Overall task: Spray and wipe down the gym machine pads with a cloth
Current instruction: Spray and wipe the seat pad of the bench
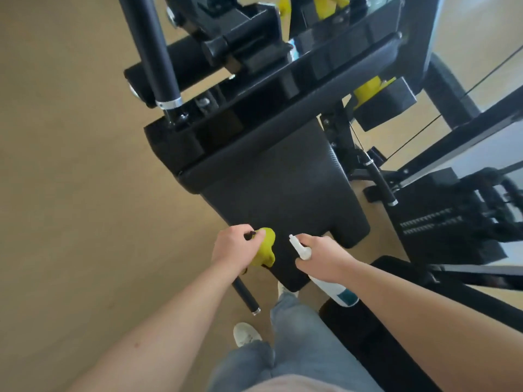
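Observation:
The machine's black seat pad [283, 182] fills the middle of the head view, with a long black pad [254, 137] set across its far end. My left hand [235, 250] is closed around a bunched yellow-green cloth [266, 247] at the seat pad's near left corner. My right hand [322, 258] grips a white spray bottle [336, 291] with a teal label over the pad's near edge. Its nozzle points up and left, towards the cloth. The two hands are about a hand's width apart.
A black handle bar [246, 297] sticks out below my left hand, and another upright bar [152, 52] rises at the top left. Yellow adjustment levers [368, 87], cables and the weight stack [441, 222] sit to the right. Another black pad [376, 343] lies by my right leg. Tan floor spreads left.

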`<state>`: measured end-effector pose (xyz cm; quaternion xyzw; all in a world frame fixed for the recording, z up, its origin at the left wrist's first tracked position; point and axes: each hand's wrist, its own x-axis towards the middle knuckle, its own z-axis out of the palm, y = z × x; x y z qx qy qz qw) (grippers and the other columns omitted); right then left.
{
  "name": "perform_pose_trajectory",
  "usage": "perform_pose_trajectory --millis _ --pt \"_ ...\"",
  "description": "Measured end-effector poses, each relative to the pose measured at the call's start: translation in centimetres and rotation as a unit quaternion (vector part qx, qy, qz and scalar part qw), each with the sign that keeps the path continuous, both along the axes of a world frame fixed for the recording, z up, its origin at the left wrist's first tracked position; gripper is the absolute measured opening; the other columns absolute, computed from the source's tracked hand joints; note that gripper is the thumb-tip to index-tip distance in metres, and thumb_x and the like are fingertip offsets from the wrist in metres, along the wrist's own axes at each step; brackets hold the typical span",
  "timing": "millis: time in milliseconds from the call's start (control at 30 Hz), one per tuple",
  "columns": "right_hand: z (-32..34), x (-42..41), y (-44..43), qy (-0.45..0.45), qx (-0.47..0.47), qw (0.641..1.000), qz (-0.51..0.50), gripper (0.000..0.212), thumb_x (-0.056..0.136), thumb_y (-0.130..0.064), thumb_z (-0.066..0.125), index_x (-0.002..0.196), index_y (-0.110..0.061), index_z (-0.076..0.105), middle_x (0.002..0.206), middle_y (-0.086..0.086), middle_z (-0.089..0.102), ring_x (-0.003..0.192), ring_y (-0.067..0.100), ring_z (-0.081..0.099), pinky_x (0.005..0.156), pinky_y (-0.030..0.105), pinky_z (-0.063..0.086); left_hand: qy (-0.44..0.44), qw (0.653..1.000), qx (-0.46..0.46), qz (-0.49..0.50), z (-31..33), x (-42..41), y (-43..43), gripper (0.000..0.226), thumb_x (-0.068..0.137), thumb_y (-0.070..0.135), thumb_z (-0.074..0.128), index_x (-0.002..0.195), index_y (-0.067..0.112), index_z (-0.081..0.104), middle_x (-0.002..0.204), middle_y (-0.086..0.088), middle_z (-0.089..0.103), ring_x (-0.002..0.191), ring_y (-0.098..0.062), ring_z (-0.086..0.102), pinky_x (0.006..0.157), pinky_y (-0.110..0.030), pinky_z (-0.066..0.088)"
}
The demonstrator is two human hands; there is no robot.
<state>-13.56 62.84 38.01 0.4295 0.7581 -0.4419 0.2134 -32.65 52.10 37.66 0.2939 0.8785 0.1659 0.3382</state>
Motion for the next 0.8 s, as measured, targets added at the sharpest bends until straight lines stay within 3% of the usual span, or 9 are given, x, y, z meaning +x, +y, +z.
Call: perform_pose_trajectory --millis 100,167,300,367,400,467,567,667,800 --pt "-0.4 -0.3 2.4 0.007 0.001 1.0 -0.002 0.042 0.093 -0.028 0.061 0.134 -0.028 0.055 0.089 -0.002 0.066 0.079 0.019 0.066 0.069 0.036 0.056 -0.086 0.99 0.088 0.071 0.6 0.3 2.4 0.041 0.094 0.054 0.059 0.063 0.028 0.058 0.06 0.011 0.056 0.069 -0.015 0.058 0.062 -0.032 0.047" --pt "-0.9 -0.5 3.9 0.018 0.0 1.0 -0.011 0.041 0.094 -0.03 0.062 0.134 -0.029 0.055 0.095 -0.003 0.067 0.085 0.02 0.067 0.077 0.039 0.058 -0.124 0.973 0.119 0.151 0.6 0.2 3.8 0.036 0.098 0.053 0.056 0.07 0.03 0.061 0.072 0.012 0.062 0.081 -0.019 0.064 0.078 -0.04 0.055" --pt "-1.8 -1.3 5.7 0.041 -0.027 0.998 -0.049 0.057 0.093 -0.029 0.064 0.146 -0.033 0.044 0.107 -0.002 0.068 0.095 0.022 0.067 0.081 0.039 0.057 -0.226 0.944 0.048 0.236 -0.1 0.0 5.0 0.035 0.098 0.06 0.045 0.1 0.029 0.062 0.106 -0.002 0.067 0.103 -0.027 0.064 0.101 -0.056 0.052" --pt "-2.4 -1.8 6.5 0.033 -0.004 0.998 -0.051 0.053 0.092 -0.027 0.063 0.14 -0.03 0.041 0.101 0.001 0.067 0.088 0.024 0.067 0.076 0.042 0.057 -0.264 0.926 0.023 0.27 -0.5 -0.2 5.6 0.045 0.096 0.061 0.046 0.118 0.025 0.06 0.115 -0.006 0.066 0.103 -0.028 0.066 0.092 -0.049 0.058" --pt "-2.7 -2.0 6.9 0.026 0.009 0.998 -0.052 0.048 0.091 -0.027 0.063 0.134 -0.029 0.04 0.097 0.001 0.066 0.085 0.024 0.067 0.074 0.044 0.058 -0.285 0.912 0.014 0.296 -0.6 -0.3 5.9 0.041 0.098 0.056 0.049 0.116 0.021 0.06 0.106 -0.006 0.067 0.09 -0.025 0.068 0.074 -0.038 0.061" --pt "-3.2 -2.5 7.5 0.018 0.021 0.998 -0.064 0.041 0.091 -0.028 0.063 0.125 -0.029 0.04 0.092 0.001 0.065 0.081 0.023 0.066 0.075 0.048 0.061 -0.349 0.877 -0.003 0.329 -0.3 -0.3 6.5 0.029 0.1 0.044 0.053 0.09 0.017 0.055 0.072 -0.001 0.058 0.052 -0.014 0.056 0.039 -0.019 0.039" --pt "-3.7 -3.3 8.1 0.006 0.02 0.997 -0.074 0.028 0.091 -0.025 0.061 0.113 -0.023 0.044 0.092 0.002 0.061 0.082 0.024 0.065 0.074 0.047 0.059 -0.404 0.841 -0.006 0.361 0.5 -0.4 6.1 0.031 0.101 0.034 0.05 0.075 0.018 0.044 0.049 0.004 0.043 0.036 -0.008 0.039 0.032 -0.016 0.02" --pt "-4.3 -4.2 8.1 -0.009 0.028 0.996 -0.079 0.016 0.091 -0.023 0.059 0.102 -0.018 0.049 0.092 0.004 0.06 0.082 0.025 0.063 0.073 0.044 0.058 -0.416 0.817 -0.02 0.4 1.0 -0.9 4.8 0.031 0.1 0.035 0.05 0.076 0.017 0.042 0.045 0.005 0.043 0.034 -0.007 0.037 0.031 -0.014 0.019" --pt "-5.1 -5.5 7.9 -0.024 0.015 0.998 -0.06 0.027 0.092 -0.027 0.059 0.113 -0.029 0.041 0.093 0.001 0.057 0.08 0.02 0.06 0.067 0.037 0.055 -0.453 0.796 -0.071 0.394 1.2 -2.1 2.7 0.036 0.1 0.036 0.053 0.071 0.018 0.04 0.048 0.004 0.038 0.034 -0.007 0.036 0.031 -0.012 0.019"
